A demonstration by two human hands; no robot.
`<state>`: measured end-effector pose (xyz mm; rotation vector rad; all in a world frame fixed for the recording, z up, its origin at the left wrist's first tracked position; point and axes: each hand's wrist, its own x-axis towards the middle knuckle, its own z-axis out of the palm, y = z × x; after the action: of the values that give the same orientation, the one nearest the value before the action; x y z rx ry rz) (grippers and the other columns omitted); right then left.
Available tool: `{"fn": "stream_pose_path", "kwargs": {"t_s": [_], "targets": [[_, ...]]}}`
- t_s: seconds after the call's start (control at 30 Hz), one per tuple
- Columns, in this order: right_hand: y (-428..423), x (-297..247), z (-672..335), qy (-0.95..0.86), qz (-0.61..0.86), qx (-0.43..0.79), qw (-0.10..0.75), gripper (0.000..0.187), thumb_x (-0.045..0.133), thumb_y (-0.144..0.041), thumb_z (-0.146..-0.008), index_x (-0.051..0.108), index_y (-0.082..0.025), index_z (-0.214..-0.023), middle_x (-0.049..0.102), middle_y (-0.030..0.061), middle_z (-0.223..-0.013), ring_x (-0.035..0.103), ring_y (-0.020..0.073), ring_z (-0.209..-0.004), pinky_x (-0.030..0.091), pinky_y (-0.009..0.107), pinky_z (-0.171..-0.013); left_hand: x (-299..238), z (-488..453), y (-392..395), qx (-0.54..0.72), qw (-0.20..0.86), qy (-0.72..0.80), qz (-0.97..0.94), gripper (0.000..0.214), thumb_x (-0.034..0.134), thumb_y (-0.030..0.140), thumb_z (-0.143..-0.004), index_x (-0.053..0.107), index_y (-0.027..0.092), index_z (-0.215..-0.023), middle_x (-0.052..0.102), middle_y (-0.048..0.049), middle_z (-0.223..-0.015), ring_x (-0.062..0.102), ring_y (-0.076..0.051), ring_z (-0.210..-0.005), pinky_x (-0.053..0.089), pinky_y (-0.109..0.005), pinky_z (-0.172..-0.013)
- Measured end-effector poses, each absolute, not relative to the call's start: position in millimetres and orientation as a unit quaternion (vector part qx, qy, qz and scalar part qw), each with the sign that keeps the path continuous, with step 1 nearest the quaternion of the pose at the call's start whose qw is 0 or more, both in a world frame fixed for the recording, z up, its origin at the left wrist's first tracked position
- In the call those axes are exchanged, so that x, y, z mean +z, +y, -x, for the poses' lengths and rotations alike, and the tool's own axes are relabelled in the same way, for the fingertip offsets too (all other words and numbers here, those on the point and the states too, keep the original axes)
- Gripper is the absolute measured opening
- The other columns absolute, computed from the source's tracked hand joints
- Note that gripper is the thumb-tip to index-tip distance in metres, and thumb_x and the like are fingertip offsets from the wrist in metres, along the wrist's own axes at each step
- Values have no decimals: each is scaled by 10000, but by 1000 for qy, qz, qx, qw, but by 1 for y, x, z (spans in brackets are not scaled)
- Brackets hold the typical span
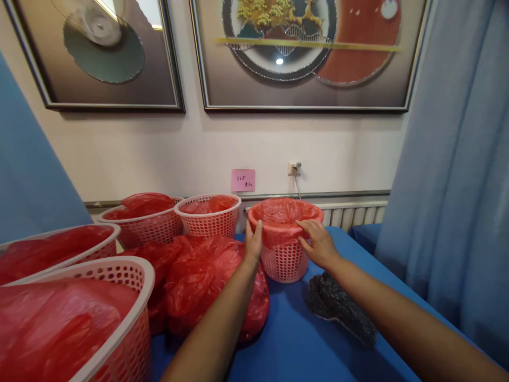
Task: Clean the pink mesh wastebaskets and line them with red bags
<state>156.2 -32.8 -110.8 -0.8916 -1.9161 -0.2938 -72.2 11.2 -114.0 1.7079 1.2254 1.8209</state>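
The left hand [253, 244] grips the side of a round plastic basket [284, 265] full of holes, standing on the smooth blue cover [286, 339]. The right hand [318, 241] has its fingers on the thin, shiny red bag [278, 239] over its rim; one cannot tell if they pinch. Four more baskets [210, 225], one crinkly red heap [207, 281] and one bumpy dark bundle [338, 307] are near.

A pink note [243, 180] on the wall [338, 148], beyond the blue surface's [286, 329] far edge, bears two handwritten lines: seemingly "32" or "52", the rest illegible.
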Motion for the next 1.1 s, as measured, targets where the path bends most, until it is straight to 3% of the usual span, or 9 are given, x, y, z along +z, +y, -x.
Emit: {"fn": "stream_pose_path", "kwargs": {"t_s": [0.17, 0.27, 0.33, 0.43, 0.57, 0.7, 0.9, 1.0, 1.1], "targets": [[-33, -114, -155, -785, 373, -117, 481, 564, 549, -176, -880, 497, -238, -1438, 636, 117, -1298, 551, 313, -1240, 455, 601, -1089, -140, 65, -9, 651, 196, 446, -582, 486, 454, 442, -1021, 476, 210, -1448, 587, -127, -1479, 563, -253, -1369, 474, -420, -1133], [-38, -116, -155, -783, 376, -120, 480, 642, 552, -174, -877, 415, -244, -1500, 553, 130, -1416, 492, 319, -1340, 434, 600, -1123, -151, 67, -23, 662, 167, 481, -549, 650, 636, 419, -917, 413, 207, -1489, 432, -158, -1594, 348, -324, -1516, 306, -523, -1241], [-45, -120, -156, -762, 389, -132, 500, 697, 551, -171, -882, 338, -238, -1542, 421, 154, -1535, 415, 327, -1421, 422, 594, -1138, -157, 67, -37, 661, 102, 497, -552, 705, 683, 347, -871, 394, 208, -1498, 322, -165, -1647, 227, -348, -1559, 201, -569, -1270], [-53, -139, -159, -703, 413, -153, 559, 716, 547, -177, -896, 275, -213, -1558, 296, 195, -1581, 338, 340, -1472, 397, 604, -1152, -164, 64, -58, 596, -53, 470, -648, 602, 620, 221, -880, 454, 226, -1459, 326, -155, -1635, 278, -353, -1528, 244, -614, -1236], [-55, -183, -162, -707, 449, -114, 534, 589, 517, -171, -892, 396, -168, -1469, 451, 199, -1464, 434, 333, -1398, 428, 596, -1113, -170, 60, -75, 460, -128, 420, -772, 484, 583, 107, -846, 581, 198, -1321, 468, -152, -1517, 410, -359, -1423, 368, -625, -1154], [-55, -213, -168, -759, 477, -6, 443, 352, 503, -148, -858, 631, -207, -1180, 642, 121, -1249, 586, 293, -1204, 475, 567, -1055, -173, 61, -80, 433, -122, 422, -787, 395, 584, 60, -800, 631, 174, -1175, 594, -147, -1321, 526, -335, -1263, 466, -576, -1070], [-45, -174, -176, -545, 473, 236, 652, 459, 677, -265, -767, 611, -220, -1219, 552, 134, -1393, 556, 294, -1275, 467, 502, -1084, -153, 47, -88, 477, -189, 379, -770, 457, 551, 73, -863, 563, 172, -1309, 560, -157, -1349, 499, -314, -1286, 429, -539, -1095], [-28, -148, -173, -382, 494, 397, 672, 521, 688, -368, -778, 536, -223, -1255, 647, 134, -1260, 688, 263, -1038, 579, 416, -837, -140, 34, -80, 467, -249, 357, -770, 499, 566, 87, -885, 556, 199, -1372, 559, -156, -1351, 510, -310, -1265, 425, -511, -1078], [-14, -139, -168, -346, 487, 454, 661, 472, 680, -344, -772, 530, -210, -1199, 731, 86, -994, 724, 215, -828, 556, 304, -655, -134, 28, -65, 453, -305, 358, -757, 412, 597, 96, -902, 653, 239, -1285, 581, -146, -1310, 522, -306, -1214, 416, -498, -1058]]}}
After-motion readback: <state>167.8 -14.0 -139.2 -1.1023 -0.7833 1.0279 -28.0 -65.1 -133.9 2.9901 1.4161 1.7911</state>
